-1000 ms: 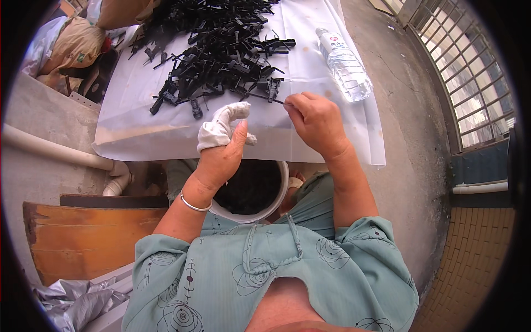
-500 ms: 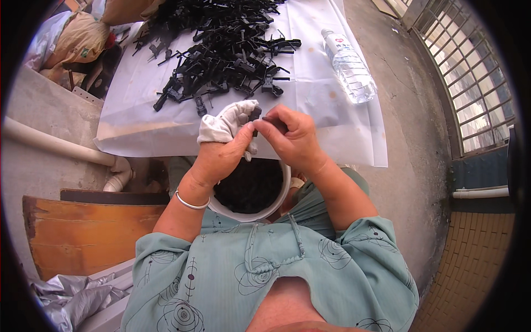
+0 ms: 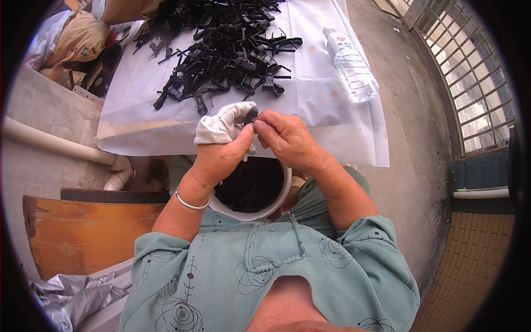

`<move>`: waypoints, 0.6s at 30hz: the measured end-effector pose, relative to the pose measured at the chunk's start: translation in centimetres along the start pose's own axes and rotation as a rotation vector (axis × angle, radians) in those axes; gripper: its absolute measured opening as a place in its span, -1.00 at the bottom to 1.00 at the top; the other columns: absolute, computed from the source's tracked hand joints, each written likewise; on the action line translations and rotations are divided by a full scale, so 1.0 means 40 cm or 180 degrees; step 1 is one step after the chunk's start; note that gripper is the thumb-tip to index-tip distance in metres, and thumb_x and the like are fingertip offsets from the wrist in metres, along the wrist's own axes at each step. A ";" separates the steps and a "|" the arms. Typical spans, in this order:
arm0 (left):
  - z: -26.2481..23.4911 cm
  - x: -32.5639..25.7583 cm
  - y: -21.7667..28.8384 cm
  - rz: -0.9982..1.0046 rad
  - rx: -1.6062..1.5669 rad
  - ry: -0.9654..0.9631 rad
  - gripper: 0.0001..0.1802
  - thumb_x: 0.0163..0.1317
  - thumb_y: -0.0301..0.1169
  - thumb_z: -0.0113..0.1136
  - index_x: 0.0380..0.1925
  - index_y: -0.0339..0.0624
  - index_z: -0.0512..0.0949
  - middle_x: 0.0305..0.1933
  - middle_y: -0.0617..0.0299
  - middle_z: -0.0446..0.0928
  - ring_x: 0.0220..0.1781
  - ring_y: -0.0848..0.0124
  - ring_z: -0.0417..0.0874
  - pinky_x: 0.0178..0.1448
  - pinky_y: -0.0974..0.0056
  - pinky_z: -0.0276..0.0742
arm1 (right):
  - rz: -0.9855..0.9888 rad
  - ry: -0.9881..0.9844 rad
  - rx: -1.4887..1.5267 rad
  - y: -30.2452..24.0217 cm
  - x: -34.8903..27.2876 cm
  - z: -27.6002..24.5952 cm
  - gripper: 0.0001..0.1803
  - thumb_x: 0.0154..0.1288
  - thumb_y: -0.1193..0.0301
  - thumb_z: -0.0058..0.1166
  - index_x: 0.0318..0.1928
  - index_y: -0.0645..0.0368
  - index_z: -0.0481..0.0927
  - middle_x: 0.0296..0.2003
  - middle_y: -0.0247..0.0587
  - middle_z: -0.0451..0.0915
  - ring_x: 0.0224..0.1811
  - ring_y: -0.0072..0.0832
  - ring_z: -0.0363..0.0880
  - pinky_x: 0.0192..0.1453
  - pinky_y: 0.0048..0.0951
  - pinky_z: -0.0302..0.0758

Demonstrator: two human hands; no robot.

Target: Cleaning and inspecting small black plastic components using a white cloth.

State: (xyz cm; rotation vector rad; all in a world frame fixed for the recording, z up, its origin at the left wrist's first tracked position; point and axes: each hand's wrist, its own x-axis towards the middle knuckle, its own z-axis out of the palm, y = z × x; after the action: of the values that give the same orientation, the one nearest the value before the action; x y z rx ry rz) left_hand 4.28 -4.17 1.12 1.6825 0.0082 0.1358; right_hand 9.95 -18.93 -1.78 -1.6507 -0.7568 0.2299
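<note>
My left hand, partly covered by a white glove with the thumb bare, is closed around a small black plastic part. Bare fingers of my right hand pinch at the same part from the right, thumb and forefinger pressed together. Most of the part is hidden between the fingers. Just beyond my hands lies a pile of similar black plastic parts with thin stems, spread over a white sheet. Below my wrists is a white bucket, dark inside with black pieces.
A clear water bottle lies on the sheet's right side. To the left run a beige pipe and an orange-brown board. Sacks are stacked at the far left. A barred window stands at the right.
My right fingers have closed in toward the left hand, and the gap between them is smaller. The black part has tilted and shows less. The pile and bucket look the same.
</note>
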 end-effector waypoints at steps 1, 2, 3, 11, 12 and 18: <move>0.003 0.000 0.003 -0.0034 0.0069 0.0019 -0.67 0.11 -0.59 0.07 -0.08 -0.40 0.44 -0.26 0.22 0.52 -0.48 0.62 0.49 -0.44 0.50 0.48 | -0.0005 0.0016 -0.0074 0.000 0.000 -0.001 -0.80 0.32 0.39 -0.06 -0.41 0.24 0.45 -0.64 -0.36 0.41 -0.58 -0.65 0.29 -0.48 -0.55 0.33; 0.004 0.000 0.004 -0.0068 0.0139 0.0036 -0.68 0.10 -0.59 0.08 -0.09 -0.41 0.45 -0.27 0.22 0.52 -0.47 0.63 0.49 -0.43 0.50 0.48 | -0.0003 0.0019 -0.0071 0.001 0.001 0.001 -0.80 0.32 0.39 -0.06 -0.41 0.24 0.45 -0.64 -0.36 0.41 -0.58 -0.65 0.29 -0.48 -0.55 0.33; 0.003 0.001 0.004 -0.0072 0.0141 0.0033 -0.68 0.10 -0.59 0.08 -0.09 -0.41 0.45 -0.27 0.22 0.52 -0.47 0.63 0.49 -0.43 0.50 0.48 | 0.0006 0.0082 -0.0110 0.002 0.002 0.004 -0.79 0.32 0.39 -0.07 -0.42 0.25 0.45 -0.64 -0.37 0.40 -0.58 -0.67 0.29 -0.48 -0.56 0.32; -0.008 0.015 -0.051 0.1757 0.2028 0.0217 -0.69 0.14 -0.61 0.04 -0.07 -0.39 0.44 -0.24 0.22 0.50 -0.33 0.59 0.43 -0.21 0.49 0.43 | 0.0188 0.0279 0.0501 0.037 0.010 0.044 -0.76 0.34 0.38 -0.08 -0.45 0.26 0.45 -0.62 -0.47 0.37 -0.53 -0.72 0.23 -0.46 -0.60 0.27; -0.006 0.011 -0.055 0.1755 0.2025 0.0215 -0.69 0.14 -0.61 0.04 -0.07 -0.39 0.44 -0.24 0.22 0.50 -0.33 0.59 0.43 -0.21 0.49 0.43 | 0.0271 0.0194 0.0672 0.037 0.013 0.045 -0.75 0.34 0.38 -0.09 -0.46 0.26 0.44 -0.61 -0.48 0.36 -0.53 -0.73 0.23 -0.45 -0.61 0.27; -0.004 0.029 -0.054 0.1290 0.0512 0.0167 -0.68 0.18 -0.53 0.05 -0.05 -0.32 0.32 -0.31 0.28 0.42 -0.34 0.55 0.40 -0.24 0.46 0.40 | 0.0144 0.0070 0.0159 -0.003 0.006 -0.006 -0.84 0.27 0.40 -0.01 -0.36 0.26 0.51 -0.62 -0.44 0.35 -0.56 -0.74 0.22 -0.49 -0.63 0.24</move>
State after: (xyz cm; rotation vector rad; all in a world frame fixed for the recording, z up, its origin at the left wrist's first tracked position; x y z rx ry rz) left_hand 5.56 -3.65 -0.92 1.8237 -0.2905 0.4947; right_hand 10.23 -18.99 -1.56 -1.6216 -0.6925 0.2604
